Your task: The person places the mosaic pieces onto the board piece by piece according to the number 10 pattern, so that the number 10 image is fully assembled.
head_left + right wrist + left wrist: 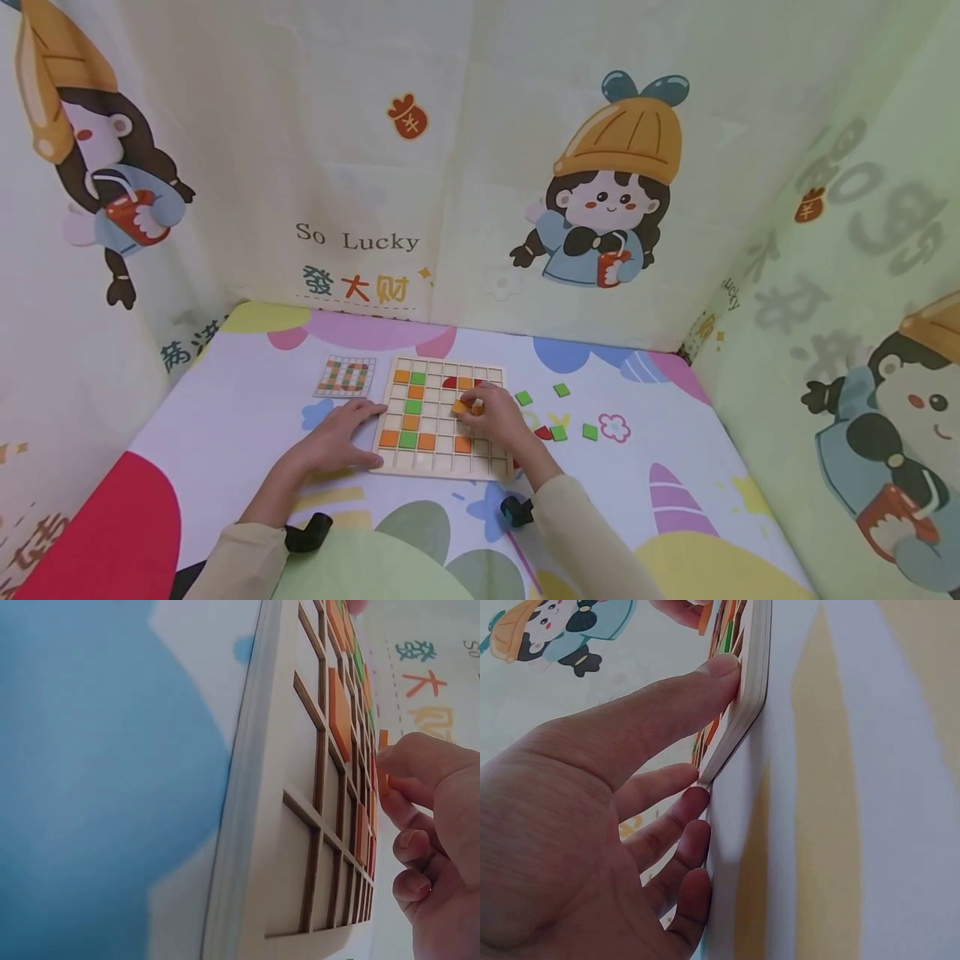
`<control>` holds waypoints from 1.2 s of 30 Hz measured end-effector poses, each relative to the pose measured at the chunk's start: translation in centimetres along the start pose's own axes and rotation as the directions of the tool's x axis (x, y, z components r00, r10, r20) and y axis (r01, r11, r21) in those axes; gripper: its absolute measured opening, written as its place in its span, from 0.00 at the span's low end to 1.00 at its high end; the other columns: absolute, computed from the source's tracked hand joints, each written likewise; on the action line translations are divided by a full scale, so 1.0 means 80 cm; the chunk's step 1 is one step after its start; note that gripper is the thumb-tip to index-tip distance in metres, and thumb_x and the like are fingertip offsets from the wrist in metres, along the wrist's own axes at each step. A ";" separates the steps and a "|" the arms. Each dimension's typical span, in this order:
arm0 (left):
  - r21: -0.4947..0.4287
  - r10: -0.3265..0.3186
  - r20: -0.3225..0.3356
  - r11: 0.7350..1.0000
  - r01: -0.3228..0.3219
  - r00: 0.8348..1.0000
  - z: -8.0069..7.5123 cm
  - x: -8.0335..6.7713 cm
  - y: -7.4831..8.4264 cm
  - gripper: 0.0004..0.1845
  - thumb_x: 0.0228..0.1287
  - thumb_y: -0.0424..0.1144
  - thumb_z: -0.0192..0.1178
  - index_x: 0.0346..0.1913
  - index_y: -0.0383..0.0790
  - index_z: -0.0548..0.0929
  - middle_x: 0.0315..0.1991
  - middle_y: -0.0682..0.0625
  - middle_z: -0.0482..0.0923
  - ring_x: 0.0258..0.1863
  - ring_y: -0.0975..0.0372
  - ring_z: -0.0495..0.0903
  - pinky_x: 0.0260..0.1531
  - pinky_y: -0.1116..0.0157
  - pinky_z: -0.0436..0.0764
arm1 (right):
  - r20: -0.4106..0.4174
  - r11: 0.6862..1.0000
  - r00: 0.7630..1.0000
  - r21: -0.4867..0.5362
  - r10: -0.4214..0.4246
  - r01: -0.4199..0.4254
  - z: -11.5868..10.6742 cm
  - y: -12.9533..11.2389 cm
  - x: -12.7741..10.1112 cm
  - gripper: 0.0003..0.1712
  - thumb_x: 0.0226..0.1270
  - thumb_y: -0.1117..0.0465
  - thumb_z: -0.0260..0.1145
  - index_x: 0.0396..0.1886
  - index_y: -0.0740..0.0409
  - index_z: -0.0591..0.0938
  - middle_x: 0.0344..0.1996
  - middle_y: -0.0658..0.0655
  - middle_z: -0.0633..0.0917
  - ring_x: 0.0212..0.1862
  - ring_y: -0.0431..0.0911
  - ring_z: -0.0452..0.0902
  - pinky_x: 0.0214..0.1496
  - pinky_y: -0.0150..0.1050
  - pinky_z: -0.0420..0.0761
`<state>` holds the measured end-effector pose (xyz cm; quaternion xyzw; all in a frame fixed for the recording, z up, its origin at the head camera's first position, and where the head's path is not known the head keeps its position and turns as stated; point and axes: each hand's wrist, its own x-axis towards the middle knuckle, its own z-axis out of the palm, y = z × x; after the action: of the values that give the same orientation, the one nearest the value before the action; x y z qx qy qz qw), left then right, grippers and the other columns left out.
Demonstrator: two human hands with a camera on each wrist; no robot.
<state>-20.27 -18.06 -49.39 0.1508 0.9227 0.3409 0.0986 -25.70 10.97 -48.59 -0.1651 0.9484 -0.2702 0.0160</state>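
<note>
A light wooden grid board [442, 475] lies on the table with green, orange and red tiles in some squares. My left hand [333, 437] rests at its left edge. In the left wrist view, the left thumb [721, 666] lies on the board's rim, with the other fingers loosely bent beside it. Over the right half of the board, my right hand [498, 417] pinches an orange square tile [458, 407] between thumb and fingers. That tile [383, 739] appears edge-on in the right wrist view, above the grid. Part of the board is hidden under the right hand.
A patterned card [345, 377] lies left of the board. To the right are several loose green tiles [590, 432] and a red piece [543, 433]. Printed cloth walls [465, 208] enclose the table at the back and sides.
</note>
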 end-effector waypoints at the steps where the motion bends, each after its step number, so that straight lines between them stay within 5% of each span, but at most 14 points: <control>1: 0.000 0.002 0.000 1.000 -0.002 1.000 0.000 0.000 0.000 0.45 0.45 0.51 0.76 0.69 0.46 0.69 0.69 0.40 0.62 0.65 0.43 0.63 0.61 0.41 0.67 | 0.000 1.000 1.000 -0.003 -0.002 0.002 0.000 0.000 0.000 0.13 0.60 0.55 0.71 0.44 0.51 0.87 0.39 0.47 0.84 0.40 0.41 0.73 0.45 0.35 0.79; 12: -0.006 -0.006 0.003 1.000 0.006 1.000 0.001 0.002 0.002 0.45 0.46 0.50 0.76 0.69 0.46 0.69 0.68 0.41 0.63 0.65 0.44 0.63 0.61 0.41 0.67 | 0.025 1.000 0.999 -0.005 -0.030 0.031 0.005 -0.005 0.005 0.11 0.61 0.57 0.70 0.44 0.51 0.87 0.41 0.48 0.85 0.43 0.43 0.75 0.48 0.38 0.79; 27: -0.003 -0.007 0.005 1.000 0.007 1.000 -0.002 0.002 0.003 0.45 0.46 0.50 0.75 0.69 0.46 0.69 0.69 0.41 0.62 0.65 0.43 0.62 0.61 0.40 0.67 | 0.073 0.995 0.994 0.065 0.075 -0.080 0.014 -0.018 0.021 0.06 0.60 0.58 0.71 0.37 0.49 0.89 0.48 0.50 0.84 0.54 0.46 0.76 0.60 0.43 0.78; 36: 0.002 -0.019 0.008 1.000 0.019 1.000 -0.001 0.000 0.002 0.45 0.45 0.50 0.76 0.69 0.46 0.69 0.69 0.41 0.62 0.65 0.44 0.63 0.61 0.40 0.67 | 0.040 0.996 0.998 0.075 0.048 -0.051 0.009 -0.012 0.014 0.11 0.58 0.53 0.73 0.41 0.49 0.88 0.39 0.47 0.83 0.40 0.43 0.73 0.45 0.37 0.78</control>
<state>-20.30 -18.02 -49.23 0.1436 0.9240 0.3383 0.1053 -26.40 9.50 -48.62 -0.1459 0.9408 -0.3022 0.0468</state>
